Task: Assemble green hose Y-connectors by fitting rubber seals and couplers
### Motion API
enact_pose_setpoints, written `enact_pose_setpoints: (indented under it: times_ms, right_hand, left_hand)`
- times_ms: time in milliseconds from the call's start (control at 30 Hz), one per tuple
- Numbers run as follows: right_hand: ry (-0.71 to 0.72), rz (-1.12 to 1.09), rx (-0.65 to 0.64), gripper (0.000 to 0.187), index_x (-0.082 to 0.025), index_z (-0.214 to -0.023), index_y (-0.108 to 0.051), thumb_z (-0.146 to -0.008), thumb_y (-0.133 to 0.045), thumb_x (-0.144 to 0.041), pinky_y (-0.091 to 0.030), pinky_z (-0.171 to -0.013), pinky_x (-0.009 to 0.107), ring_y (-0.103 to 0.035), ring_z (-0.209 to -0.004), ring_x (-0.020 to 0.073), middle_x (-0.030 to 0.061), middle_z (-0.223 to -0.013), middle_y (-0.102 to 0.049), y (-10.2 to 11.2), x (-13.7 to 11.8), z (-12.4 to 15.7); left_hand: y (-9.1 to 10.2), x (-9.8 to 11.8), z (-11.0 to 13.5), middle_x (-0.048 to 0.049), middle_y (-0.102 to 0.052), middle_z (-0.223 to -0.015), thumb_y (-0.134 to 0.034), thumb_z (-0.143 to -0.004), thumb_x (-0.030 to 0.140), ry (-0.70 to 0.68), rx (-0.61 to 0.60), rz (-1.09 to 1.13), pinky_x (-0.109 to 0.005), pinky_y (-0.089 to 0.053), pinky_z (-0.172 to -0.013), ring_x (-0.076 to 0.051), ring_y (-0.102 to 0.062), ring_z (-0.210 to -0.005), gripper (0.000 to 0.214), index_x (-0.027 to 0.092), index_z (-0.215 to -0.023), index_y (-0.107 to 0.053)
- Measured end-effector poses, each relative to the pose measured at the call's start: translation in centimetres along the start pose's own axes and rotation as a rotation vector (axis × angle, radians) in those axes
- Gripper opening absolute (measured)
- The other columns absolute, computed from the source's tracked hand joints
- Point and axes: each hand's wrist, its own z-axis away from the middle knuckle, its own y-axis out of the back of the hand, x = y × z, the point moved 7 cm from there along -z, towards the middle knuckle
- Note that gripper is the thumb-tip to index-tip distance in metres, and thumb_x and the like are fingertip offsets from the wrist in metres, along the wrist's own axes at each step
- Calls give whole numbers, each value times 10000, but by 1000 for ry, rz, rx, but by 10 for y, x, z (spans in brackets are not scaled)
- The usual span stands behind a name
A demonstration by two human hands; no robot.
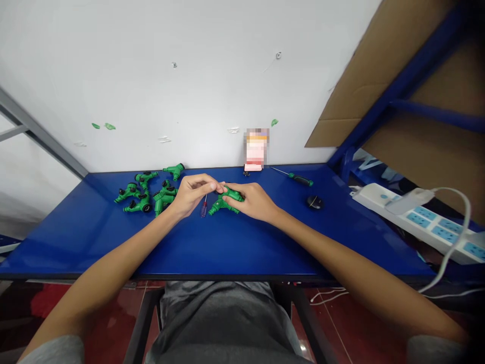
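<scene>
My right hand point(255, 199) is closed round a green Y-shaped hose connector point(217, 205) above the middle of the blue table. My left hand point(193, 193) is curled, its thumb and fingers drawn together at the connector's upper end. Whatever is between those fingertips is too small or hidden to make out. A small screwdriver point(203, 209) with a clear purple-red handle lies just under my left hand, its tip partly covered. To the left, several similar green connectors point(163, 198) with black parts lie in a loose group.
Near the wall lies a screwdriver with a green-and-black handle point(301, 179). A round black object point(314, 202) sits to the right. A blurred upright card or box point(256, 151) leans on the wall, with small black pieces point(246, 173) below it. A white power strip point(417, 217) borders the right side.
</scene>
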Motion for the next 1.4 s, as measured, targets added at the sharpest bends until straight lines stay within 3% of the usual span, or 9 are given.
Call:
enact_pose_setpoints:
  times_ms: [167,267,367,533,733,933,1100,1267,1400]
  right_hand:
    - [-21,-36,21,372,-208,-1263,-822,-993,-641,-389,-453,-734,275,-691,-749,172,18,-894,-811,5,1,-2]
    - [-25,-17,50,381,-217,-1281,-810,-999,-641,-408,-453,-726,279,-678,-731,168,16,-888,-806,9,3,-2]
    - [3,36,66,371,-236,-1290,-800,-1005,-643,-414,-450,-712,281,-685,-722,170,16,-902,-811,9,3,-1]
    - [39,147,40,301,-262,-1221,-801,-1007,-629,-384,-459,-706,283,-730,-769,195,18,-914,-819,5,1,0]
    - [24,174,40,368,-266,-1320,-783,-1020,-618,-401,-490,-726,302,-768,-806,221,33,-968,-846,6,4,-1]
    - [52,202,42,328,-257,-1278,-789,-1019,-627,-376,-489,-746,302,-786,-846,228,36,-1018,-857,6,0,0]
    - [51,236,27,353,-263,-1320,-773,-1024,-622,-380,-481,-732,310,-788,-857,236,41,-1057,-863,5,2,0]
    - [58,258,39,308,-293,-1271,-780,-1019,-624,-377,-486,-724,306,-796,-892,238,26,-1061,-865,5,1,1]
    - [40,277,30,356,-287,-1328,-772,-1021,-626,-392,-515,-752,324,-808,-931,256,40,-1135,-865,4,4,1]
  left_hand:
    - [1,3,-2,-54,-716,-677,-800,-960,544,31,-27,-14,-443,-653,-903,-209,-738,-704,477,174,-664,-744]
    - [11,6,-4,-34,-672,-634,-743,-986,592,32,60,-258,-380,-625,-814,-182,-684,-648,551,180,-630,-662]
    - [17,13,-4,-31,-739,-799,-786,-949,601,-19,127,-669,-334,-588,-801,-184,-700,-752,421,189,-896,-723]
    - [2,14,0,-72,-756,-988,-678,-1041,575,-172,-109,-1037,-359,-582,-834,-215,-711,-851,386,199,-1115,-726]
    - [-7,15,2,-143,-648,-1437,-724,-1021,491,-209,-243,-902,-402,-617,-962,-261,-708,-1155,501,260,-1446,-597]
    - [2,4,0,-67,-777,-1028,-641,-1057,557,-40,-150,-922,-356,-608,-795,-217,-735,-836,370,221,-1202,-695]
    - [0,9,-2,-131,-726,-1352,-789,-942,475,-89,-153,-819,-353,-637,-848,-234,-754,-1011,533,231,-1391,-641]
    - [6,1,-3,-65,-788,-973,-699,-1016,544,9,-114,-872,-332,-606,-729,-204,-737,-779,365,206,-1152,-715]
    - [1,3,-1,-89,-779,-1183,-720,-1006,477,-86,-173,-843,-333,-628,-805,-216,-753,-930,352,225,-1252,-719]
